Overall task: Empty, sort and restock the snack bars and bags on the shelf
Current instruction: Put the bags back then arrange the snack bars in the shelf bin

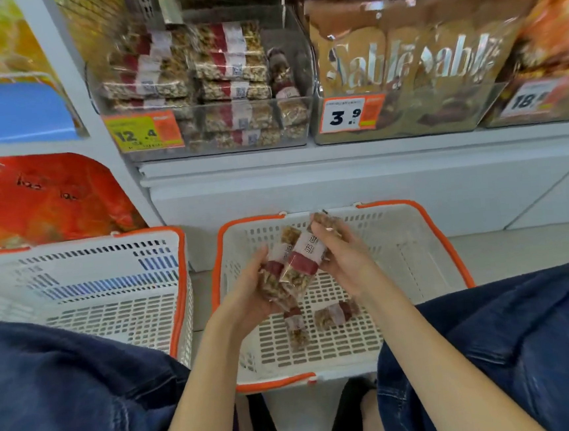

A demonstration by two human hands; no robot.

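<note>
A: Hands first, quick.

B: Left hand palm up over the middle basket, fingers curled round a snack bar. Right hand grips a second bar from the right side, thumb and fingers clamped on its upper half. The two bars lie side by side, touching, tilted up to the right.

A: Both above the basket, not in it?

B: Above it, yes. Two more loose bars on the basket floor: one just under the left hand, one beside it to the right, slightly apart.

A: Basket look?

B: White slotted plastic, orange rim, on the floor between the person's knees in blue jeans. A second basket, same kind, sits to its left; I can't tell what's inside.

A: Shelf?

B: Clear bin directly above holds stacked bars of the same kind, red and white bands, in two columns, a few more at the right end. Yellow price tag on its front reads 12.4.

A: Next to it?

B: Brown cookie bags marked "Sablé" in the next bin, tag reading 3.9. Further right another bin, blurred, tag starts with 18. Red bag on the far left.
</note>
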